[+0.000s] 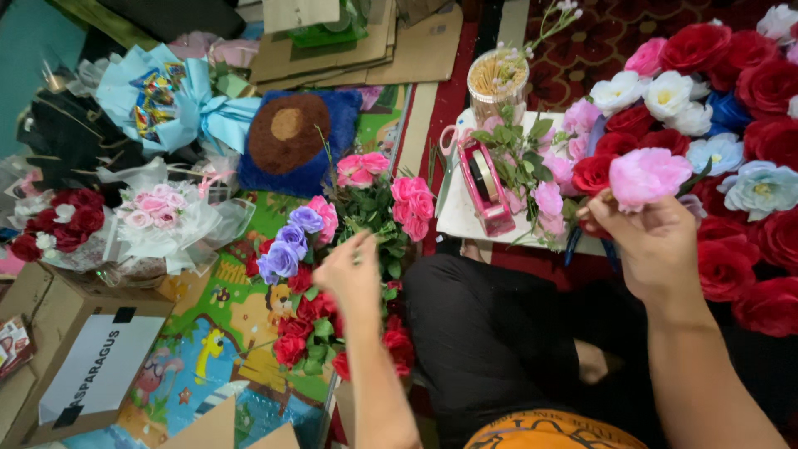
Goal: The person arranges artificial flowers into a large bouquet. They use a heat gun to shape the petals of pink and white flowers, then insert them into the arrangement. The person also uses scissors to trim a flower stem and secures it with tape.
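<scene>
- Right hand (644, 241): fingers pinched shut on pink flower (647, 175), bloom up, held above the loose flower pile (740, 100).
- Left hand (353, 274): fingers closed on bouquet (332, 274) stems, bouquet lying on floor.
- Pink flower sits well right of bouquet; left hand nearer bouquet.

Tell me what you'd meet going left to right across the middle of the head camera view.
White-wrapped pink bouquet → purple flowers → left hand → pink tape dispenser → pink flower held in the right hand → pale blue flower.

One head-worn camera looks steeply down, close over the lap.
</scene>
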